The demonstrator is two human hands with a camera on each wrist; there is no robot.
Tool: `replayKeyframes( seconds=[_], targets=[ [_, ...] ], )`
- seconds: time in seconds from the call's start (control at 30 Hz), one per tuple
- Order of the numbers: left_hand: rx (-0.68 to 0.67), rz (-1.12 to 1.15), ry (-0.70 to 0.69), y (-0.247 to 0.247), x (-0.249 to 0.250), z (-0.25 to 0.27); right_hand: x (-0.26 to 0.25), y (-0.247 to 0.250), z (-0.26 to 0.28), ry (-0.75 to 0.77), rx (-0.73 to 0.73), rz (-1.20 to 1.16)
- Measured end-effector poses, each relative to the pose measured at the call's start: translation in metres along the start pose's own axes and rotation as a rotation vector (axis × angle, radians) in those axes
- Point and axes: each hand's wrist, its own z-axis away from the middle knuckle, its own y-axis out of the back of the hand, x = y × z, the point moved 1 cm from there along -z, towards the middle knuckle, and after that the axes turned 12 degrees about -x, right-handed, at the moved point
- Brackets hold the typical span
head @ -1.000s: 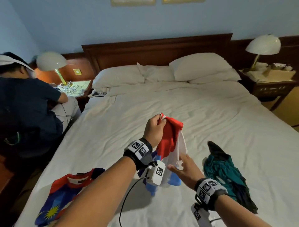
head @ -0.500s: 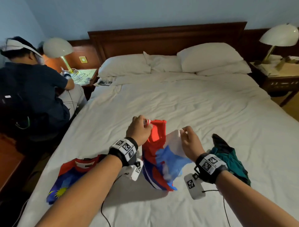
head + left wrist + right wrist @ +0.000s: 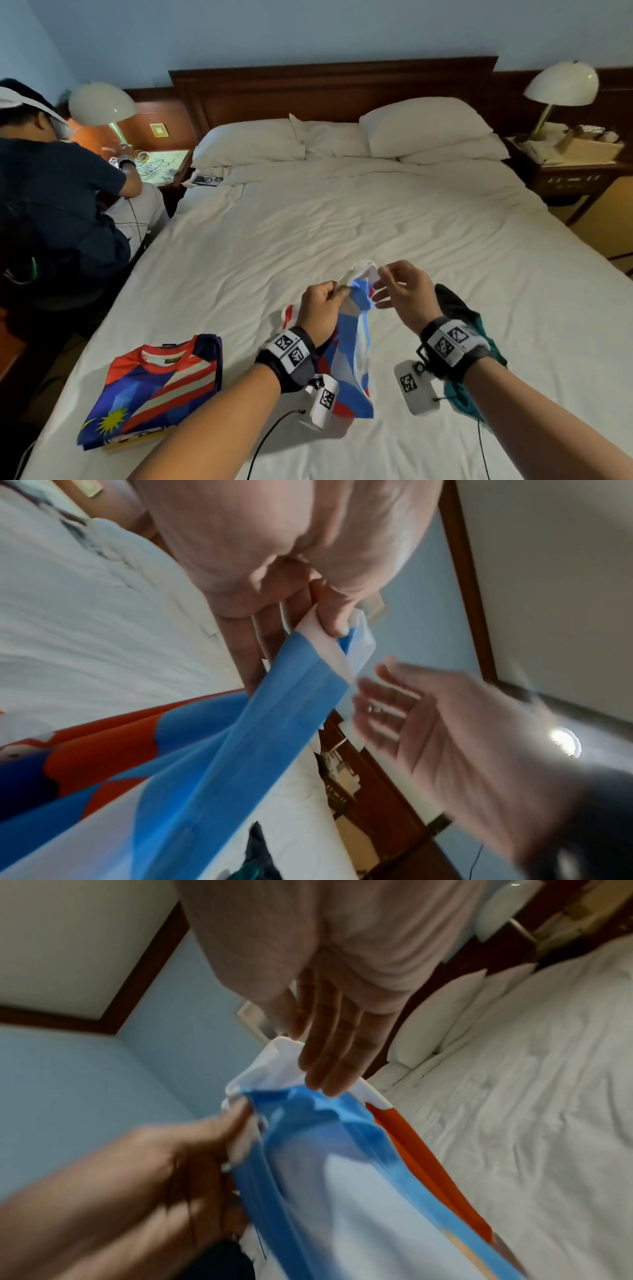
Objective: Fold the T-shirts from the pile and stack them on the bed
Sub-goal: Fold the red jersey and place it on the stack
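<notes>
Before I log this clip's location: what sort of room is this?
Likely a hotel bedroom: a wide white bed against a dark wooden headboard, stacked pillows, and matching dome lamps on the nightstands either side.

- The head view looks forward and down from the near end of the bed (image 3: 342,222), facing the far headboard (image 3: 335,89), wide enough to take in both bedside lamps.
- The left wrist view sits very close under the left hand (image 3: 291,561), tilted, looking along its fingers toward the right hand (image 3: 445,737).
- The right wrist view sits equally close under the right hand (image 3: 342,988), looking toward the left hand (image 3: 154,1164).
- All three share the blue, white and red shirt (image 3: 352,359) between the hands.
</notes>
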Motion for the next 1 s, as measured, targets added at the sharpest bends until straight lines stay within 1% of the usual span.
replayKeyframes(
  seconds=[0.03, 0.1, 0.13, 0.2, 0.27, 0.37, 0.43, 0.47, 0.53, 0.6, 0.63, 0.67, 0.7, 0.73, 0.77, 0.8, 0.87, 0.93, 1.0],
  targets=[
    [-0.022, 0.034, 0.024, 0.003, 0.001, -0.002, 0.008, -0.001, 0.008, 0.047, -0.035, 0.093],
    [-0.070, 0.076, 0.080, 0.007, 0.003, -0.006, 0.021, -0.008, 0.025, 0.114, -0.165, 0.277],
    [-0.087, 0.089, 0.082, 0.008, 0.005, -0.006, 0.028, -0.011, 0.030, 0.137, -0.199, 0.343],
    [-0.123, 0.110, 0.081, 0.009, 0.012, -0.005, 0.035, -0.014, 0.031, 0.164, -0.149, 0.399],
    [-0.152, 0.130, 0.095, 0.009, 0.016, -0.004, 0.037, -0.013, 0.027, 0.196, -0.094, 0.381],
    [-0.165, 0.150, 0.126, 0.013, 0.016, -0.003, 0.034, -0.009, 0.023, 0.208, -0.116, 0.286],
    [-0.179, 0.131, 0.128, 0.017, 0.014, -0.004, 0.029, -0.005, 0.021, 0.186, -0.123, 0.197],
    [-0.170, 0.106, 0.130, 0.020, 0.012, -0.003, 0.027, -0.003, 0.019, 0.170, -0.110, 0.160],
    [-0.085, 0.018, 0.130, 0.027, 0.006, -0.005, 0.020, -0.001, 0.014, 0.153, -0.072, 0.110],
    [0.033, -0.190, 0.077, 0.033, 0.003, -0.004, 0.011, -0.002, 0.011, 0.152, -0.070, 0.105],
    [0.080, -0.265, 0.029, 0.033, 0.006, 0.000, 0.006, -0.003, 0.009, 0.153, -0.084, 0.125],
    [0.104, -0.285, -0.038, 0.030, 0.012, 0.005, 0.002, -0.004, 0.007, 0.154, -0.097, 0.159],
    [0.096, -0.289, -0.111, 0.026, 0.019, 0.009, -0.004, -0.006, 0.006, 0.157, -0.105, 0.196],
    [0.057, -0.305, -0.182, 0.021, 0.026, 0.014, -0.009, -0.007, 0.004, 0.160, -0.108, 0.226],
    [0.003, -0.341, -0.224, 0.017, 0.028, 0.016, -0.013, -0.008, 0.002, 0.165, -0.119, 0.243],
    [-0.051, -0.379, -0.243, 0.012, 0.030, 0.018, -0.016, -0.009, 0.001, 0.168, -0.138, 0.250],
    [-0.100, -0.404, -0.201, 0.009, 0.026, 0.017, -0.019, -0.009, 0.001, 0.171, -0.185, 0.259],
    [-0.069, -0.384, -0.171, 0.011, 0.023, 0.015, -0.018, -0.007, 0.001, 0.160, -0.209, 0.268],
    [-0.023, -0.304, -0.144, 0.015, 0.022, 0.012, -0.016, -0.005, 0.001, 0.154, -0.204, 0.277]
  ],
)
